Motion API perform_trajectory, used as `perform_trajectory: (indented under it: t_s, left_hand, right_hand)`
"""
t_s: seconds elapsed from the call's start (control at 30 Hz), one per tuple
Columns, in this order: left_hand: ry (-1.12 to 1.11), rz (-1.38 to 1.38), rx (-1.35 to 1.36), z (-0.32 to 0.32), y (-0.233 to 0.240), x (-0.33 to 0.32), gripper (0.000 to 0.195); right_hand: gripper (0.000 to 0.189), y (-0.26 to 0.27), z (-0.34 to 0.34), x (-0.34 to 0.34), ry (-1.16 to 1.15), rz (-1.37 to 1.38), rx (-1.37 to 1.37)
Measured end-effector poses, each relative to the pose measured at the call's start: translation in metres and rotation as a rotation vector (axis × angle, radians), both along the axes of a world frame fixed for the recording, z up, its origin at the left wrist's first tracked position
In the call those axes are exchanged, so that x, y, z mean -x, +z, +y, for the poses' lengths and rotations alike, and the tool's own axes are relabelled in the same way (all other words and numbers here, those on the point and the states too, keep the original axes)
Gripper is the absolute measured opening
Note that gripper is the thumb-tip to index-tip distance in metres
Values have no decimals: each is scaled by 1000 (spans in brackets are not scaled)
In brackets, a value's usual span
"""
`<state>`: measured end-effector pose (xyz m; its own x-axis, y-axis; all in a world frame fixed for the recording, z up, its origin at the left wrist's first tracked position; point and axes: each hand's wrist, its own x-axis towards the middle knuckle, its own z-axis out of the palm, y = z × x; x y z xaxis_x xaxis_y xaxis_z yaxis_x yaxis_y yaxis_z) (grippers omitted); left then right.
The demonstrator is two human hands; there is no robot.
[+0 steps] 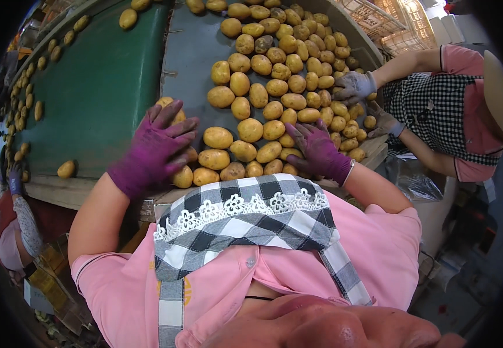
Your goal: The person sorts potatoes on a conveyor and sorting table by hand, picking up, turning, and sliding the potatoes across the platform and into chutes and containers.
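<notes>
My left hand (153, 145), in a purple knit glove, lies palm down with fingers spread over potatoes at the left side of a grey sorting surface (186, 65). One potato (164, 102) shows beyond its fingertips, and another potato (182, 177) sits by the thumb; what lies beneath the palm is hidden. My right hand (319, 150), gloved the same way, rests with parted fingers among the near potatoes. Its fingertips touch a potato (286, 140). Between both hands several yellow potatoes (243, 151) lie close together, with many more spreading to the far right.
A green conveyor belt (90, 95) runs on the left, with a potato (66, 169) near its front wooden edge (60, 189). At right, a co-worker's gloved hands (355, 87) touch potatoes. Another person's gloved hand (15, 178) is far left. Plastic crates (377, 19) stand behind.
</notes>
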<state>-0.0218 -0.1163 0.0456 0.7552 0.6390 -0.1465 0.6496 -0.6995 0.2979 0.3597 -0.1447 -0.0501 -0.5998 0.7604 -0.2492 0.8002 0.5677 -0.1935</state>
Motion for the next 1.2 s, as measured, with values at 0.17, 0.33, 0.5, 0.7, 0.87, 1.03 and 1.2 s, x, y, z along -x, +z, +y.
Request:
perform_trajectory:
  t_s: [0.17, 0.33, 0.5, 0.7, 0.87, 1.03, 1.2]
  left_hand:
    - [63, 87, -276, 48, -8, 6, 51]
    - [360, 257, -397, 95, -18, 37, 53]
    - [259, 17, -433, 52, 7, 19, 58]
    - [100, -26, 67, 3, 10, -14, 59]
    - [124, -98, 17, 0, -9, -18, 59]
    - [170, -174, 33, 3, -3, -16, 58]
    - [194, -191, 90, 8, -14, -12, 56]
  right_hand:
    - [84, 4, 35, 56, -71, -71, 185]
    - [45, 27, 91, 77, 75, 473, 12]
    - [36, 41, 192, 66, -166, 84, -243]
    - [42, 11, 226, 65, -117, 63, -137]
    - [58, -24, 215, 37, -449, 555, 255]
    - [54, 20, 169, 31, -454, 1653, 1086]
    - [41, 76, 103, 80, 65, 841, -121]
